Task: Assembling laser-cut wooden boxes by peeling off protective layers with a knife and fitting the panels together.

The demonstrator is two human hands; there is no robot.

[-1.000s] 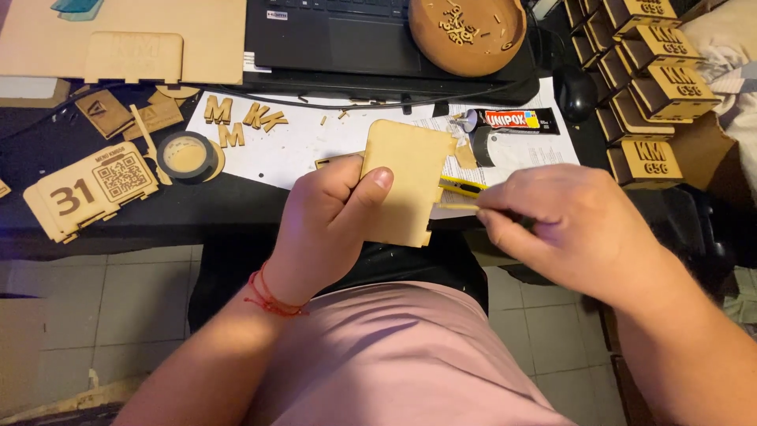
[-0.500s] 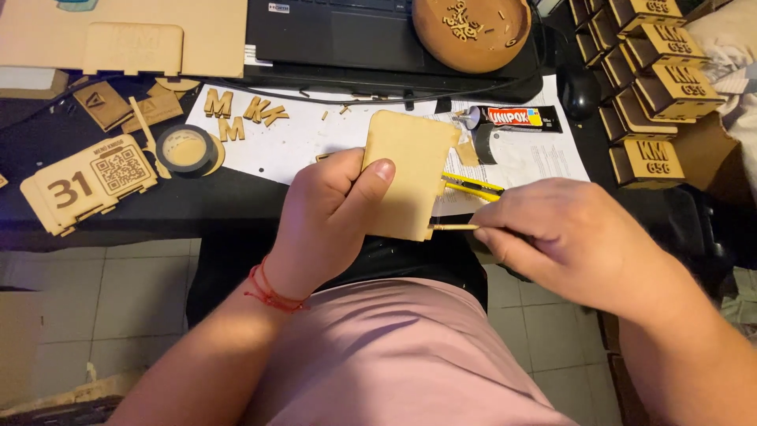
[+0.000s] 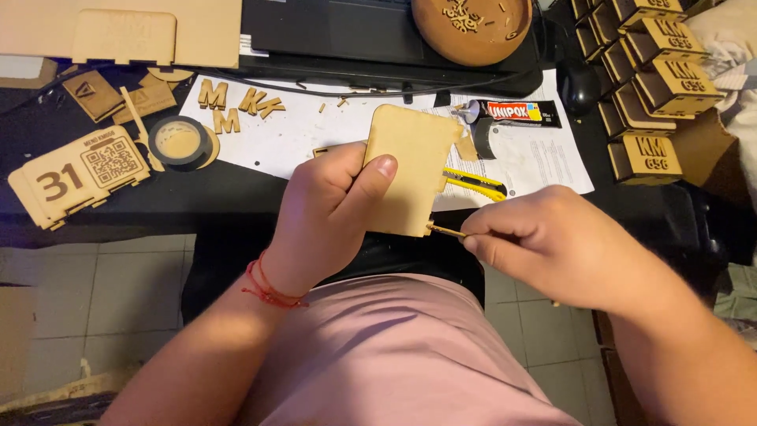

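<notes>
While sitting at the desk, the person is working over the lap.
Left hand (image 3: 327,217): fingers closing on the wooden panel (image 3: 410,170), long axis running 12 to 6, tilted slightly.
Right hand (image 3: 552,244): fingertips pinching a thin stick (image 3: 446,231), tip pointing toward 9, touching the panel's lower corner.
Surface: black desk (image 3: 197,189) bearing white paper (image 3: 292,134), yellow cutter (image 3: 473,183), glue tube (image 3: 516,113).
Far: wooden bowl (image 3: 473,31) at 12.
Room: tiled floor (image 3: 95,292).

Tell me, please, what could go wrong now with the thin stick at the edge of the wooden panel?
The thin stick in the right hand touches the lower corner of the wooden panel that the left hand holds; it may snap. The yellow cutter lies just behind the panel, so a slip might meet it.
</notes>
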